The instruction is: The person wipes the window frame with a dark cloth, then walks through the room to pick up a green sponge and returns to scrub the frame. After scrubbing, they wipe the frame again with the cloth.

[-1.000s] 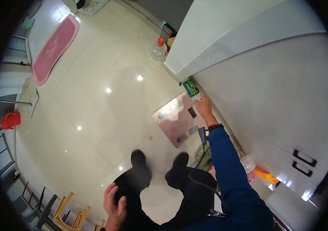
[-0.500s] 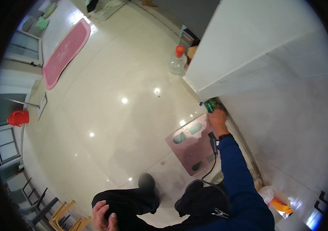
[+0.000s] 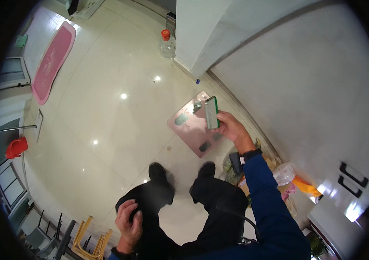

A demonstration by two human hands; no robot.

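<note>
My right hand point(image 3: 233, 126) is closed on a flat green box point(image 3: 212, 113) with a pale, clear-looking face. It holds the box above the pink bathroom scale point(image 3: 189, 122), which has greyish footprint-shaped pads and lies on the tiles before my feet; box and hand hide part of it. A small dark device on a cable point(image 3: 235, 162) hangs by my right wrist. My left hand point(image 3: 129, 221) rests by my left thigh, fingers loosely bent and apart, with nothing in it.
A clear bottle with a red cap point(image 3: 166, 45) stands at the white wall corner. Bags and vegetables point(image 3: 285, 174) lie beside my right leg. At left are a pink basin point(image 3: 54, 63), a mop point(image 3: 38, 125), a red jug point(image 3: 16, 147) and wooden stools point(image 3: 91, 238).
My right hand has lifted the green box off the floor by the wall and brought it back over the scale. The view has shifted; my left hand stays at my leg.
</note>
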